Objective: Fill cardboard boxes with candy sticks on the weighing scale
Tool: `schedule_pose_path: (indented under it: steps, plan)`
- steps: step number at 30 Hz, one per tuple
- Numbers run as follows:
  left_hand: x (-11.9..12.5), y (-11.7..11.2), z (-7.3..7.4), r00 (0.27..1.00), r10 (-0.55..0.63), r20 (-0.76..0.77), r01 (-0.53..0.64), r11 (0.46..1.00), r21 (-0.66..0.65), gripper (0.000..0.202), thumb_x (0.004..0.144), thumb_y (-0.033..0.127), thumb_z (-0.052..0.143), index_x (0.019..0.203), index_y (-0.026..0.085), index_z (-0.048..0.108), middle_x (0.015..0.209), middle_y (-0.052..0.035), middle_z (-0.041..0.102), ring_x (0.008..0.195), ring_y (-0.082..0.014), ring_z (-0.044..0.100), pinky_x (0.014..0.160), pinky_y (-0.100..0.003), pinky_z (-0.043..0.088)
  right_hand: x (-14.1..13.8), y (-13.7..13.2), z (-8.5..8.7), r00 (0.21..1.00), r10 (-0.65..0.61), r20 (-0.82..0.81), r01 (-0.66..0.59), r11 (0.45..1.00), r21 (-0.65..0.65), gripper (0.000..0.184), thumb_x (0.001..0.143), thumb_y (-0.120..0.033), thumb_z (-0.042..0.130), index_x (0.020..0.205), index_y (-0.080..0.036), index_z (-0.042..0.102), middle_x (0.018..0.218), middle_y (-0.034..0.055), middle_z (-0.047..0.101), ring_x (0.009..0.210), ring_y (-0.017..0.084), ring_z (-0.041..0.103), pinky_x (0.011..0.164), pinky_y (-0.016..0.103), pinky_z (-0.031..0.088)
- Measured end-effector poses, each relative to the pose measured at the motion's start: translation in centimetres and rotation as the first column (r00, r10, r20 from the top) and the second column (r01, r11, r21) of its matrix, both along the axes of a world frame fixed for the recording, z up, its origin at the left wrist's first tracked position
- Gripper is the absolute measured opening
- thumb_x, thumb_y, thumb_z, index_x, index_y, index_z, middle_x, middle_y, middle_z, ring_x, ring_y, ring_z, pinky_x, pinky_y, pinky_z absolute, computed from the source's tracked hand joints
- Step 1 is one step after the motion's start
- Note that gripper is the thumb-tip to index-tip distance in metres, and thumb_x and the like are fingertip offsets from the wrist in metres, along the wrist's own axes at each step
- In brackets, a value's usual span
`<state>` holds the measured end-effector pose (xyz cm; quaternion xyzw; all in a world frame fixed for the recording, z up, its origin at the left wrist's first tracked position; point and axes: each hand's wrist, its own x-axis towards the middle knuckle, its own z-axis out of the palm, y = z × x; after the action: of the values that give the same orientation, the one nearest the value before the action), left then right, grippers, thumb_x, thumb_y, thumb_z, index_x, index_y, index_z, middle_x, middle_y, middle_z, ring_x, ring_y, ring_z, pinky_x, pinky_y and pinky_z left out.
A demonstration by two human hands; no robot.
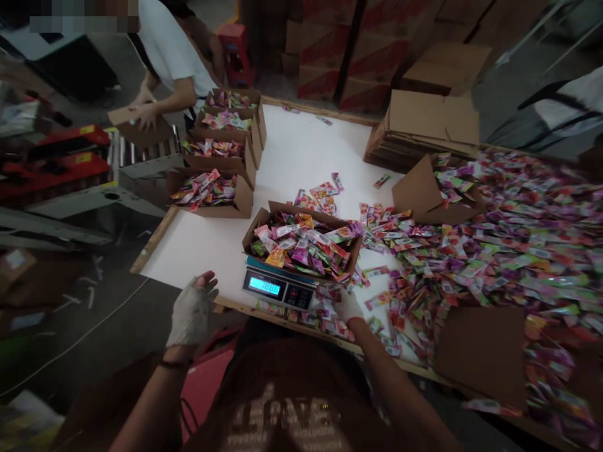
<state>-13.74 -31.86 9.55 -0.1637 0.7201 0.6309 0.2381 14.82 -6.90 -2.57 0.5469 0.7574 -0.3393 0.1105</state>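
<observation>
A cardboard box (254, 233) full of colourful snack packets (301, 242) rests on a digital scale (294, 296) with a lit blue display. My left hand (192, 311), in a white glove with bare fingertips, hovers left of the scale at the table's front edge, open and holding nothing. Just right of the scale, my gloved right hand (348, 306) is down among loose packets (330, 321). Its fingers blend with the packets, so whether it grips one cannot be made out.
Several filled boxes (242, 204) line the table's left side. Flattened cartons (431, 119) are stacked at the back right. A large packet heap (532, 232) spreads right, with a tilted box (414, 188) in it. A co-worker (176, 59) holds a box (141, 129) by the roller conveyor (146, 154).
</observation>
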Motion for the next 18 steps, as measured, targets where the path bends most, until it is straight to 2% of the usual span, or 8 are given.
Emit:
schedule_pose_path:
  steps: [2, 3, 5, 7, 9, 13, 16, 18]
  plan:
    - [-0.2, 0.5, 0.3, 1.000, -0.021, -0.010, 0.020, 1.000, -0.009, 0.031, 0.081, 0.040, 0.073, 0.104, 0.019, 0.074, 0.114, -0.0099, 0.075, 0.111, -0.0257, 0.070, 0.088, -0.034, 0.055, 0.9, -1.6, -1.2, 0.999, -0.045, 0.011, 0.046, 0.998, -0.051, 0.028, 0.102, -0.048, 0.074, 0.101, -0.020, 0.072, 0.099, 0.0035, 0.074, 0.088, 0.018, 0.068, 0.085, 0.035, 0.057]
    - [-0.3, 0.8, 0.4, 0.999, -0.034, -0.018, 0.034, 0.999, -0.009, 0.033, 0.080, 0.042, 0.074, 0.104, 0.019, 0.073, 0.115, -0.0104, 0.075, 0.112, -0.0265, 0.070, 0.089, -0.035, 0.055, 1.6, -1.7, -1.4, 0.997, -0.081, 0.017, 0.082, 0.994, -0.071, 0.025, 0.102, -0.045, 0.074, 0.098, -0.020, 0.072, 0.095, 0.0027, 0.073, 0.086, 0.018, 0.069, 0.083, 0.034, 0.057]
    - [-0.6, 1.4, 0.4, 0.997, -0.066, -0.040, 0.066, 0.998, -0.003, 0.038, 0.075, 0.046, 0.077, 0.102, 0.019, 0.073, 0.117, -0.0112, 0.074, 0.113, -0.0275, 0.069, 0.090, -0.036, 0.056, 3.4, -0.8, -1.3, 0.987, -0.159, 0.033, 0.161, 0.982, -0.095, 0.017, 0.099, -0.028, 0.070, 0.083, -0.021, 0.067, 0.078, 0.0013, 0.069, 0.078, 0.017, 0.067, 0.076, 0.030, 0.054]
    - [-0.9, 2.1, 0.1, 0.993, -0.101, -0.053, 0.102, 0.995, 0.010, 0.044, 0.068, 0.049, 0.080, 0.099, 0.020, 0.072, 0.118, -0.0117, 0.073, 0.113, -0.0280, 0.068, 0.092, -0.038, 0.056, 5.4, 0.9, -0.4, 0.968, -0.248, 0.029, 0.250, 0.964, -0.096, 0.019, 0.090, -0.015, 0.059, 0.073, -0.023, 0.060, 0.066, 0.0004, 0.063, 0.067, 0.017, 0.065, 0.068, 0.028, 0.049]
    - [-1.2, 2.9, -0.3, 0.989, -0.137, -0.052, 0.138, 0.990, 0.025, 0.049, 0.062, 0.053, 0.082, 0.097, 0.020, 0.072, 0.119, -0.0119, 0.073, 0.111, -0.0279, 0.068, 0.093, -0.040, 0.055, 7.2, 2.7, 1.2, 0.942, -0.334, -0.009, 0.333, 0.940, -0.078, 0.015, 0.086, -0.016, 0.052, 0.074, -0.025, 0.057, 0.065, 0.0006, 0.064, 0.061, 0.016, 0.063, 0.062, 0.027, 0.047]
    - [-2.0, 5.1, -0.6, 0.975, -0.215, -0.051, 0.218, 0.973, 0.071, 0.057, 0.056, 0.060, 0.085, 0.095, 0.021, 0.072, 0.118, -0.0122, 0.073, 0.108, -0.0276, 0.068, 0.091, -0.041, 0.055, 9.6, 4.9, 5.6, 0.892, -0.435, -0.121, 0.437, 0.899, -0.005, 0.011, 0.082, -0.034, 0.052, 0.078, -0.026, 0.058, 0.063, -0.0004, 0.064, 0.057, 0.018, 0.061, 0.055, 0.027, 0.044]
    - [-2.8, 6.6, -0.3, 0.963, -0.260, -0.073, 0.268, 0.956, 0.120, 0.061, 0.055, 0.062, 0.088, 0.096, 0.020, 0.073, 0.120, -0.0130, 0.074, 0.111, -0.0285, 0.068, 0.092, -0.041, 0.055, 9.9, 5.1, 9.1, 0.851, -0.477, -0.220, 0.501, 0.863, 0.063, 0.015, 0.073, -0.042, 0.057, 0.069, -0.027, 0.056, 0.054, -0.0026, 0.056, 0.053, 0.018, 0.054, 0.053, 0.028, 0.041]
    - [-3.4, 7.1, -0.2, 0.956, -0.278, -0.092, 0.290, 0.946, 0.146, 0.061, 0.057, 0.063, 0.088, 0.098, 0.020, 0.074, 0.123, -0.0136, 0.075, 0.113, -0.0289, 0.069, 0.094, -0.041, 0.055, 9.3, 4.8, 11.3, 0.803, -0.518, -0.294, 0.555, 0.830, 0.052, 0.017, 0.071, -0.044, 0.061, 0.072, -0.027, 0.060, 0.051, -0.0035, 0.054, 0.050, 0.018, 0.049, 0.050, 0.029, 0.039]
